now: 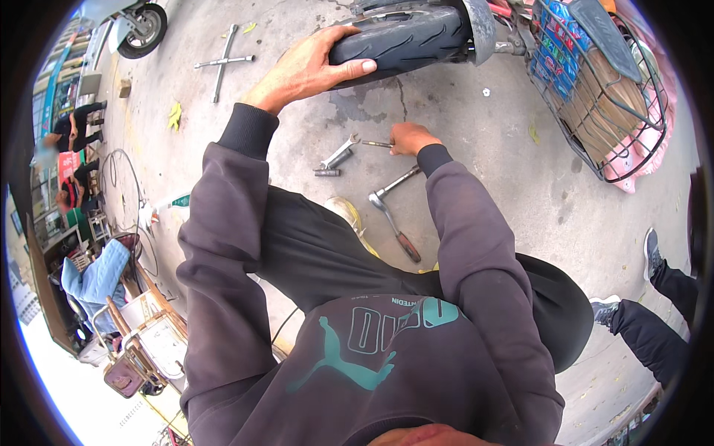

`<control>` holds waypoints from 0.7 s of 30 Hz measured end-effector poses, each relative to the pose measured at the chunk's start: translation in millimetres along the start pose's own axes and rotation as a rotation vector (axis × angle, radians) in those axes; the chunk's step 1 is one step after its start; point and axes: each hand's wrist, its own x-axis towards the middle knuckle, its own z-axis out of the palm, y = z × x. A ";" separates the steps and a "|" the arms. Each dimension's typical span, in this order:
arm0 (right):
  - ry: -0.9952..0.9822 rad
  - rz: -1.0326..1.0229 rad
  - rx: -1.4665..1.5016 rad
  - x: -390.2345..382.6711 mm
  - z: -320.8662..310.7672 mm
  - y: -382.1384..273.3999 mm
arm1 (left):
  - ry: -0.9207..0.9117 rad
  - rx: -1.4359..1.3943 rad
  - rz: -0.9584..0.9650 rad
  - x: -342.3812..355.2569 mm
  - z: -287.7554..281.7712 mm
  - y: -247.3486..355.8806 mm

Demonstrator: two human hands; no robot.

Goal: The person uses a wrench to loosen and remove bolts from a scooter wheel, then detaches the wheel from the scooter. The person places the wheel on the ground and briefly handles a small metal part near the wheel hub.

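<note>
My left hand (320,65) grips the black scooter tire (409,41), its thumb along the near side and its fingers over the tread. My right hand (413,140) is closed low over the concrete, with a thin metal rod (377,143) sticking out to its left. The rod's other end is hidden in my fingers. Just left of it lie an open-end wrench (338,152) and several metal sockets (327,172). Below my right hand, nearer to me, rests a ratchet wrench (398,230) with a red and black handle and a long extension (399,182).
A four-way lug wrench (223,61) lies at the far left. A filled wire basket (610,111) stands at the right, near another person's shoes (606,308). A hex nut (486,92) sits on the ground. At the left are a cluttered cart (152,334), a cable (119,171) and people.
</note>
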 end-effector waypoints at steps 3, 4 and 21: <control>0.033 -0.093 -0.168 11.9 45.2 -1.4 | -0.006 -0.071 -0.131 -1.2 -3.1 -1.7; 0.050 -0.128 -0.236 15.6 59.5 -3.6 | -0.016 -0.090 -0.156 -2.6 -3.9 -2.8; 1.469 -0.411 -0.327 -94.9 -117.2 -77.6 | -0.243 -0.715 -0.614 105.1 15.8 -89.0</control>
